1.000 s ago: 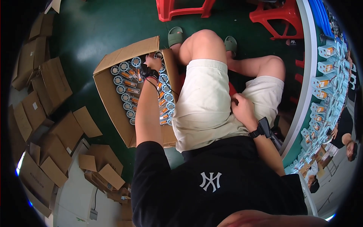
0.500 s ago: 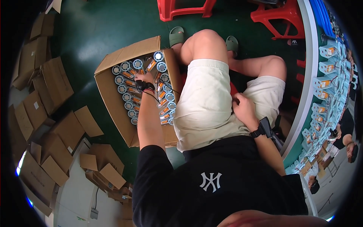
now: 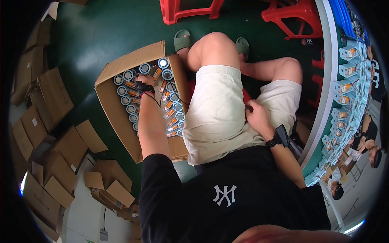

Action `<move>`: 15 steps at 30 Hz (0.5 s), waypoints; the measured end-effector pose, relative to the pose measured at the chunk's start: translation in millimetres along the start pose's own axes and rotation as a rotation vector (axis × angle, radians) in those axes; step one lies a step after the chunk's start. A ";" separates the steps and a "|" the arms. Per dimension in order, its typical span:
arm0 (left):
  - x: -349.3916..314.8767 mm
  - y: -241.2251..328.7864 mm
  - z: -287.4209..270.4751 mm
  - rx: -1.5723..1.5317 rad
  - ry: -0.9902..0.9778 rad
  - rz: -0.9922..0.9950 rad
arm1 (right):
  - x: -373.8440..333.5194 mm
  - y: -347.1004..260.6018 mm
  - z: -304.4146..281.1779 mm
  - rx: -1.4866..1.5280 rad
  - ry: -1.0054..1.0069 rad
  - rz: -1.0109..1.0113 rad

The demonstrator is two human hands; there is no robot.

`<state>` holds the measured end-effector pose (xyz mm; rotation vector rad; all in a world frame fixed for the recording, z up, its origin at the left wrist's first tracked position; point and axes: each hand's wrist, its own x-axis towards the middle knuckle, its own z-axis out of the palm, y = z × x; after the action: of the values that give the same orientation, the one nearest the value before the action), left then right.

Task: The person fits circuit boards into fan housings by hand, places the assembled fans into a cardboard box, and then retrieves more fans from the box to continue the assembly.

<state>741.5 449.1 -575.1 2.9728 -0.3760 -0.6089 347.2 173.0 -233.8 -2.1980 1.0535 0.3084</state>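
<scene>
Inside an open cardboard box (image 3: 115, 117) stand rows of light-blue units with round, fan-like ends (image 3: 177, 107) and orange-labelled parts (image 3: 166, 96) with thin wires. My left hand (image 3: 146, 79), with a black strap device on its wrist, reaches down into the far left part of the box, against the round ends there. Its fingers are largely hidden, so I cannot tell whether it grips one of the units. My right hand (image 3: 258, 117) rests on my lap against the white shorts (image 3: 214, 109), fingers curled in and nothing visible in them.
Several empty cartons (image 3: 107, 178) lie to the left. Red plastic stools (image 3: 190, 11) stand at the far side. On the right, a table edge (image 3: 320, 105) borders many light-blue housings (image 3: 342, 87) with orange labels. Other people (image 3: 366, 139) are at the far right.
My left hand has shifted slightly left and farther away within the box, toward the far left units. The whole view has moved a little. My right hand stays on my lap.
</scene>
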 end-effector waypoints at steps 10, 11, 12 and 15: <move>-25.1 31.0 7.6 -0.630 0.032 -0.172 | 3.0 -4.6 -2.6 -0.048 0.001 -0.006; -27.3 38.0 13.1 -0.817 0.100 -0.212 | 2.3 -4.1 -3.1 -0.049 -0.002 -0.006; -27.7 45.4 17.3 -1.002 0.167 -0.248 | 1.5 -3.9 -2.2 -0.048 -0.003 -0.004; -20.7 47.5 20.4 -1.183 0.181 -0.281 | 0.2 -4.4 -0.4 -0.056 -0.010 0.003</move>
<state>704.5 407.9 -579.9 1.8959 0.3341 -0.3629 350.5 174.6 -231.6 -2.2428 1.0540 0.3540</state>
